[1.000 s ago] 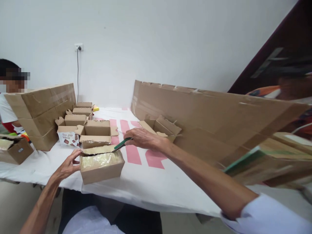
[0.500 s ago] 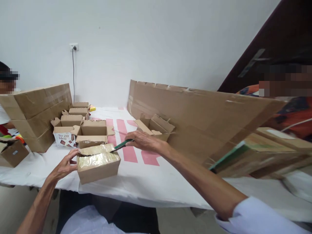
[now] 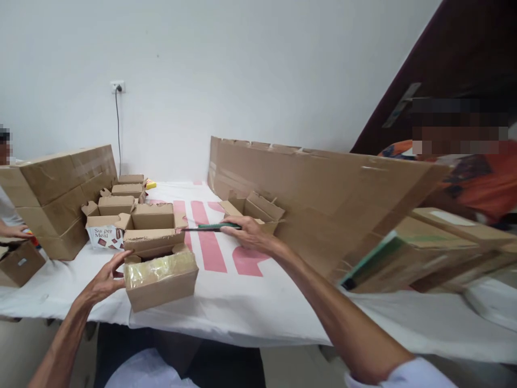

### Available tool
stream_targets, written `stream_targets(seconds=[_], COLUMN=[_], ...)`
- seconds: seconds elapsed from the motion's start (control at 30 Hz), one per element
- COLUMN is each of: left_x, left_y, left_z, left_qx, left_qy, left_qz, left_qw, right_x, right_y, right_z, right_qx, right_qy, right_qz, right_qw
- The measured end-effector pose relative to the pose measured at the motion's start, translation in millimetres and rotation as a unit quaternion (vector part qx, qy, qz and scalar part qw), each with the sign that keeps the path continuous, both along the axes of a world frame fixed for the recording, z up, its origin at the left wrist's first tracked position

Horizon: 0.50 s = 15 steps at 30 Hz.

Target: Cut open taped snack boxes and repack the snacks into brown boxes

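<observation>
A small cardboard box (image 3: pixel 163 291) with shiny tape along its top sits near the table's front edge. Its top stands partly open at the far side. My left hand (image 3: pixel 100 283) grips the box's left end, thumb and fingers bent against it. In my right hand (image 3: pixel 252 235) is a green utility knife (image 3: pixel 212 226), its blade pointing left, just beyond the box's far right corner. Right behind the taped box stands an open cardboard box (image 3: pixel 153 216), and beside it a white-printed "Su-per Meal" box (image 3: pixel 105 237).
Stacked large cartons (image 3: pixel 60 205) stand at left, a tall cardboard panel (image 3: pixel 307 194) at right. Behind my right hand lies an open carton (image 3: pixel 258 207). More boxes (image 3: pixel 436 248) sit at far right. A person's hand (image 3: pixel 16 230) shows at left; another person sits beyond the panel.
My right hand has drawn the utility knife off the taped box, to the right and slightly up. The box's far top flap has come up. My left hand stays at its end.
</observation>
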<state>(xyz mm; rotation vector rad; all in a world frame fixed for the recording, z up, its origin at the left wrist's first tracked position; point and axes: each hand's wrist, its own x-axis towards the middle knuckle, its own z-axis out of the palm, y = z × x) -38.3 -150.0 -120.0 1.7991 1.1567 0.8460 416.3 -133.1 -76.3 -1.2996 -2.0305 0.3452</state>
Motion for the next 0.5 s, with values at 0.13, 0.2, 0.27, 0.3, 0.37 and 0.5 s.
stream_targets(seconds=[0.13,0.2,0.27,0.3,0.37,0.5], left_x=[-2.9,-6.5,-10.2,-11.6,-13.5,-13.1], left_y=[3.9,8.3,12.5,14.0,15.4,13.4], left_z=[-2.7,-6.7,-10.9,-12.4,-13.4,-9.4], left_qx=[-0.001,0.001,-0.001,-0.004,-0.016,-0.03], left_qy=[0.013,0.027,0.03,0.028,0.022,0.031], left_qz=[-0.005,-0.011,-0.023,-0.03,-0.043,-0.059], left_qw=[1.0,1.0,0.999,0.999,0.999,0.997], right_x=[2.3,-2.9,-12.5,-18.6,-31.7,-51.7], right_y=[-11.3,-20.0,-29.0,-33.1,-39.6,-46.2], right_z=[-76.5,-126.1,-172.3,-191.6,-219.9,-237.5], right_qx=[0.035,0.033,0.027,0.031,0.045,0.036], right_qy=[0.133,0.147,0.131,0.119,0.078,-0.024], right_qz=[-0.081,-0.123,-0.162,-0.177,-0.209,-0.259], right_qw=[0.987,0.981,0.978,0.977,0.974,0.965])
